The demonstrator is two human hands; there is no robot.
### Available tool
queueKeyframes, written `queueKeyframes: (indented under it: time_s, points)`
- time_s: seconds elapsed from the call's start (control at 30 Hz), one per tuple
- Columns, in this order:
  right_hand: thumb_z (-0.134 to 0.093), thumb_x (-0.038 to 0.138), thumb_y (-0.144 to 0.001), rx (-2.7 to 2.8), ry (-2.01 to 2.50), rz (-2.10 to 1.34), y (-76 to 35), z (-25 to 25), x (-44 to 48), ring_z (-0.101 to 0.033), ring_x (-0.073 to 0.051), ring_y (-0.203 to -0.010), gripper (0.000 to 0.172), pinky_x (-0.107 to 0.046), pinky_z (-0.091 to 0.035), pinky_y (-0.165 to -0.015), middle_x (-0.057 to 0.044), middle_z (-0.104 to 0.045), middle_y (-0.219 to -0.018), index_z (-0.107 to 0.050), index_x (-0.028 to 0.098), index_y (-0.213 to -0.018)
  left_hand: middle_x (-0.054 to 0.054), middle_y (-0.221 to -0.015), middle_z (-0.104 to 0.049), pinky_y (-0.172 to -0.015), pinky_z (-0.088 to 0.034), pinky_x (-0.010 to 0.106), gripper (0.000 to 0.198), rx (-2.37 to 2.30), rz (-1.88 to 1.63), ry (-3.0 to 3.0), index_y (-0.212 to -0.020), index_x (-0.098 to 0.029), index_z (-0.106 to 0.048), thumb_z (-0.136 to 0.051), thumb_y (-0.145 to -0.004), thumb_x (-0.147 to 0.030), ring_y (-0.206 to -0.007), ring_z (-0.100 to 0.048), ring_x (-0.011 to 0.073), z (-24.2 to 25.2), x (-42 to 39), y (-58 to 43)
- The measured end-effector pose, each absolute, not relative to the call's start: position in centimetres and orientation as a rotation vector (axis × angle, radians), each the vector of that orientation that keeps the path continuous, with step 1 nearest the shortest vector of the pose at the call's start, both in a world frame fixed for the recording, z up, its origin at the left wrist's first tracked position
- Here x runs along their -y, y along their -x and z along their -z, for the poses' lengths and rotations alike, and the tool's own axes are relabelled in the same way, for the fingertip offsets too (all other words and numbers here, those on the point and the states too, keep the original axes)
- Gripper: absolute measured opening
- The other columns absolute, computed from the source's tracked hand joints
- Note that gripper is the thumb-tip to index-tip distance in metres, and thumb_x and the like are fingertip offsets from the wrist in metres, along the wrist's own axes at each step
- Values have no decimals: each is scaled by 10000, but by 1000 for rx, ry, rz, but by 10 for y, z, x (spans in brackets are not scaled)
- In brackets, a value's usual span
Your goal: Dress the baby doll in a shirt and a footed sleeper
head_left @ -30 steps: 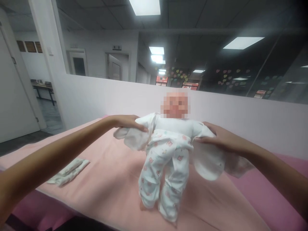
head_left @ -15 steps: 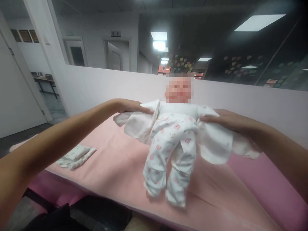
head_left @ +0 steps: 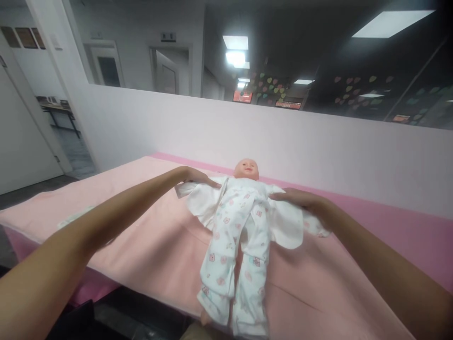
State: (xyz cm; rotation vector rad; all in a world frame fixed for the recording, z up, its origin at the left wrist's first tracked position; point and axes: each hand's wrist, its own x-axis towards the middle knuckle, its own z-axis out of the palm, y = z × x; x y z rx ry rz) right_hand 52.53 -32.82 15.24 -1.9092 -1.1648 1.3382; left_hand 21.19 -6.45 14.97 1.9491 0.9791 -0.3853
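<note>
A baby doll [head_left: 247, 171] lies on its back on a peach sheet [head_left: 159, 236], its head toward the wall and its feet toward me. Printed white trousers [head_left: 228, 226] cover its legs and reach high on its belly. Its white top [head_left: 288, 226] is spread open, with the flaps and sleeves out to both sides. My left hand [head_left: 201, 178] is closed on the doll's side at the armpit, over the cloth. On the opposite side, my right hand [head_left: 297, 196] grips it the same way. The doll's arms are hidden in the sleeves, and my fingertips are partly covered.
Folded pale cloth [head_left: 76, 216] lies at the left of the bed, mostly behind my left forearm. A white wall [head_left: 318, 151] with a window above runs along the far side. Pink bedding [head_left: 389, 217] shows at the right. A dark object [head_left: 134, 311] is below the near edge.
The doll has come down from a raised, more upright position to lying on the sheet, with both my hands still on its sides. Its legs now stretch toward the near edge.
</note>
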Motion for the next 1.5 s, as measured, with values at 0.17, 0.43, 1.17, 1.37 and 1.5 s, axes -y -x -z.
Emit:
queueKeyframes:
  time_s: [0.17, 0.43, 1.17, 1.37, 1.5]
  points:
    - [-698, 643, -867, 1486, 1986, -1088, -544, -126, 293, -670, -372, -1199, 606, -465, -583, -964, -112, -679, -1369, -653, 266, -1340, 158, -1095, -780, -827, -599, 368, 792, -979, 371, -1988, -1100, -199, -736, -781, -597, -809, -997, -742, 332, -123, 42, -222]
    - [-609, 730, -883, 1692, 1964, -1006, -575, -73, 252, -551, -374, -1366, 745, -490, -482, -1110, -75, -547, -1534, -576, 286, -1480, 156, -1218, -752, -831, -582, 386, 863, -1004, 349, -2063, -1181, -217, -716, -751, -586, -841, -1064, -719, 363, -79, 16, -235]
    - [-577, 623, -920, 1549, 1998, 215, -576, 20, 307, -587, -350, -1215, 597, -511, -450, -1038, -134, -624, -1353, -575, 216, -1356, 154, -1408, -550, -1036, -391, 490, 454, -1076, -597, -2873, -1300, -194, -570, -546, -957, -490, -1250, -501, 350, -15, 72, -206]
    - [-560, 568, -962, 1521, 2030, 125, -548, 39, 376, -597, -344, -1109, 439, -500, -480, -951, -141, -651, -1204, -612, 218, -1223, 105, -1242, -616, -955, -411, 420, 262, -657, -625, -2888, -1169, -226, -613, -545, -973, -386, -1077, -539, 284, 2, 155, -179]
    - [-521, 445, -1009, 1876, 1807, -6, -521, 38, 374, -545, -332, -1203, 292, -496, -447, -1012, -111, -619, -1263, -640, 272, -1212, 96, -1258, -613, -987, -408, 428, 323, -410, -411, -2831, -1203, -258, -627, -617, -918, -408, -1098, -527, 296, 6, 179, -190]
